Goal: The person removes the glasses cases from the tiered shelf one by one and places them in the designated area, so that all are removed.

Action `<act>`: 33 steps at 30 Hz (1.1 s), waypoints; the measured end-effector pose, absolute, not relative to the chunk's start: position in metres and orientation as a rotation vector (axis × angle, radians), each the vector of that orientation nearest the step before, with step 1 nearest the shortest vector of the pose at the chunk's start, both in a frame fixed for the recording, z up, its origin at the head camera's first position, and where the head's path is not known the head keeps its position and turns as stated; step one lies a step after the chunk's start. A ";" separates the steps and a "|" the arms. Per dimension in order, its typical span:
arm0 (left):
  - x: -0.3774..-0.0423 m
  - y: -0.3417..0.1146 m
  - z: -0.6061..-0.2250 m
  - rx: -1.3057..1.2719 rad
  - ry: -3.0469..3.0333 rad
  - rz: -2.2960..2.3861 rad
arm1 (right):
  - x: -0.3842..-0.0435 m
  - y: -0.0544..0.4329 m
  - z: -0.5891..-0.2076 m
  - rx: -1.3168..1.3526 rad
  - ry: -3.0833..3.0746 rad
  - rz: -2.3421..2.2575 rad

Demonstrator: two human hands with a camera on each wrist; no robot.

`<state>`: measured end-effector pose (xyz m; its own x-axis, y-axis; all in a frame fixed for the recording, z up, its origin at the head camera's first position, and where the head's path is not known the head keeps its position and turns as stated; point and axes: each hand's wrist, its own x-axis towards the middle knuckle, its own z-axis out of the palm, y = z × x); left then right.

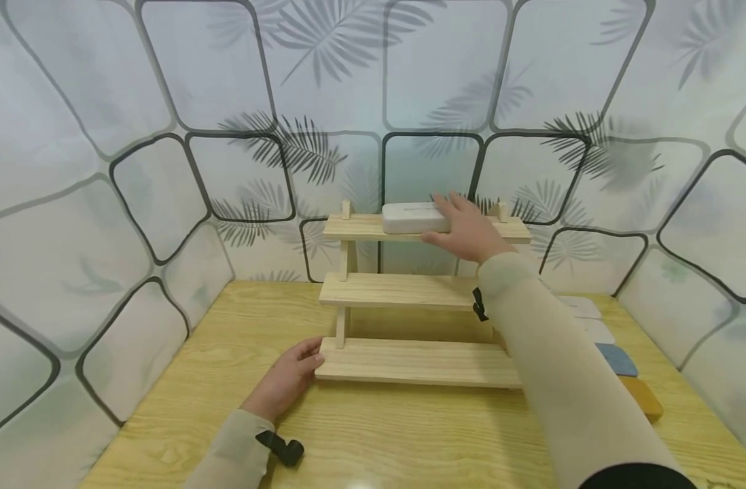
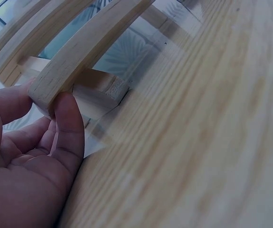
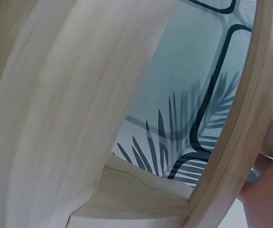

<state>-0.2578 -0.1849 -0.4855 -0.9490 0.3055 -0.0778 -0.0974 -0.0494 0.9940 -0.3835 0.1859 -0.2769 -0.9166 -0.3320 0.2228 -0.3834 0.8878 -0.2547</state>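
Note:
A three-tier wooden shelf stand [image 1: 403, 291] stands on the table. My left hand [image 1: 290, 373] pinches the left end of its lowest board, with the thumb on one side and fingers on the other in the left wrist view, where that board [image 2: 79, 57] shows close up. On the top board lies a white rounded box [image 1: 410, 219]. My right hand [image 1: 467, 227] touches the box's right end, fingers spread and fairly straight, thumb at the front. In the right wrist view the boards [image 3: 74, 109] fill most of the picture, and only part of the right hand [image 3: 269, 190] shows at the edge.
Right of the stand, partly behind the right sleeve, lie two whitish flat items [image 1: 593, 329], a blue one [image 1: 619, 358] and an orange one [image 1: 645, 397]. Patterned fabric walls [image 1: 165, 204] enclose the wood-grain table [image 1: 373, 435] at the back and sides.

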 end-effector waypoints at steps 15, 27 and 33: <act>-0.256 -0.187 -0.484 0.206 1.958 2.081 | -0.380 0.178 -0.282 0.504 -2.850 0.490; -0.257 -0.185 -0.485 0.204 1.961 2.087 | -0.376 0.179 -0.285 0.516 -2.787 0.417; -0.258 -0.185 -0.486 0.215 1.953 2.096 | -0.373 0.181 -0.286 0.514 -2.746 0.364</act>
<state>-0.2576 -0.1847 -0.4863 -0.9532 0.2932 -0.0733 -0.0937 -0.0562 0.9940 -0.3733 0.1810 -0.2859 -0.8831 -0.3054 0.3562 -0.3877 0.9025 -0.1874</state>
